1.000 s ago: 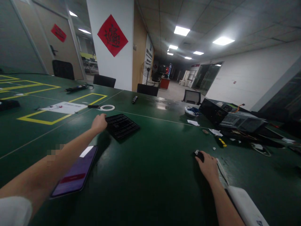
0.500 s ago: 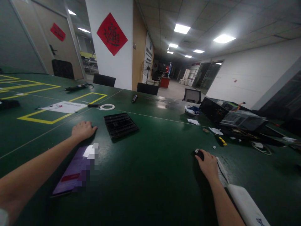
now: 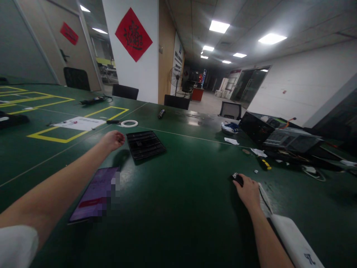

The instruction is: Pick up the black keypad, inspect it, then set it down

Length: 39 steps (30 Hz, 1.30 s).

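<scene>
My left hand (image 3: 113, 140) is raised a little over the green table, its fingers curled in, beside the left edge of a black ridged tray (image 3: 146, 145). Whether anything small is inside those fingers I cannot make out. Below that forearm lies a flat device with a purple screen (image 3: 95, 193), partly pixelated. On the right, my right hand (image 3: 248, 191) rests on the table with thumb and fingers around a small black object (image 3: 237, 179) with white marks; its kind is not clear. A white pouch-like thing (image 3: 292, 238) lies along my right forearm.
A white tape ring (image 3: 129, 124), a printed sheet (image 3: 79, 123) and a small dark cylinder (image 3: 161, 113) lie farther back. At right stand an open black computer case (image 3: 256, 128) and a yellow-and-black tool (image 3: 264, 163). Chairs line the far edge.
My left hand has lifted off the table and moved slightly toward the tray, its fingers now curled. My right hand keeps its hold on the black object. The view has shifted slightly.
</scene>
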Each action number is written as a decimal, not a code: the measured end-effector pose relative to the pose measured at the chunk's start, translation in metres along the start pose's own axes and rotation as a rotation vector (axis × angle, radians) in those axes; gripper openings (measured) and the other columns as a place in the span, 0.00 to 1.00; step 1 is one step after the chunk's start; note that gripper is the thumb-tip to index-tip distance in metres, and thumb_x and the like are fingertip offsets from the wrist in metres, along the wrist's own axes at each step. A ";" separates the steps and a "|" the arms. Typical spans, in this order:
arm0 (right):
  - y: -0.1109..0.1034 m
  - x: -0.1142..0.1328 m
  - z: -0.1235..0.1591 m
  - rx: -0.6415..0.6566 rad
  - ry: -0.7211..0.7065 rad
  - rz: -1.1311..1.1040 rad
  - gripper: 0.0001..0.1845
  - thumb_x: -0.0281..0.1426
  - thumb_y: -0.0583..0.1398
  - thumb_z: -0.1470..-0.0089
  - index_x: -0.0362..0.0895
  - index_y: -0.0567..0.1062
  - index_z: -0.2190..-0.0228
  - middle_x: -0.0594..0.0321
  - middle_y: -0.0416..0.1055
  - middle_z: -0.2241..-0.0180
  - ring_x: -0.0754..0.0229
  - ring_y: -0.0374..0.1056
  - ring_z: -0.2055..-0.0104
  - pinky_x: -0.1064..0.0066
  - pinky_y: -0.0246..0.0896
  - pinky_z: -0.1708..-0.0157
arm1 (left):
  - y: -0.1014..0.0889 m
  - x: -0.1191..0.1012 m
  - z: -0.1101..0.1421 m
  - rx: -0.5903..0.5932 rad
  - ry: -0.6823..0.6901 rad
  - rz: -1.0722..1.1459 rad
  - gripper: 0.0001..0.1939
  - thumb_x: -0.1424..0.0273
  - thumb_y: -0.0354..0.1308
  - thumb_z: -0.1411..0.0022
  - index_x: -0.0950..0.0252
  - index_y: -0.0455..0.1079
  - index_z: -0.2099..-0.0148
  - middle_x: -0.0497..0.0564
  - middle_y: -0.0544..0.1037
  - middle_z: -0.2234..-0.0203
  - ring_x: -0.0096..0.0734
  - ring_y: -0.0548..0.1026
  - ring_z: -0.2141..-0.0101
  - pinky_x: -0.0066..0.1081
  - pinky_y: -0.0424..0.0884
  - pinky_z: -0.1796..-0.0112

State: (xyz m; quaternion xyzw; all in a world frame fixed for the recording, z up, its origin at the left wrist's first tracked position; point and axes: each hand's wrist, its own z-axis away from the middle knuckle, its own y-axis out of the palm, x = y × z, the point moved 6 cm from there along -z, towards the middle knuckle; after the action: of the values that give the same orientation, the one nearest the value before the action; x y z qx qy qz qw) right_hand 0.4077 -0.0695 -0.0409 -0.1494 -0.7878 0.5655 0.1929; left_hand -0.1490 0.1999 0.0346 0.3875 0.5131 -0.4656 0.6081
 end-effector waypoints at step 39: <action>0.002 0.158 0.050 0.404 -0.119 -1.260 0.22 0.44 0.51 0.50 0.45 0.69 0.58 0.60 0.72 0.61 0.56 0.66 0.56 0.59 0.62 0.55 | 0.184 0.084 0.229 0.882 0.563 -0.423 0.26 0.63 0.65 0.58 0.65 0.63 0.56 0.53 0.70 0.65 0.35 0.69 0.66 0.33 0.66 0.65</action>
State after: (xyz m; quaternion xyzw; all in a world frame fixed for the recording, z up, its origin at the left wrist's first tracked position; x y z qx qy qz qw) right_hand 0.2446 -0.0386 -0.0361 0.4105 -0.6121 0.4885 0.4671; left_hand 0.0918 0.0169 -0.0092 0.6030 0.4788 -0.6265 0.1216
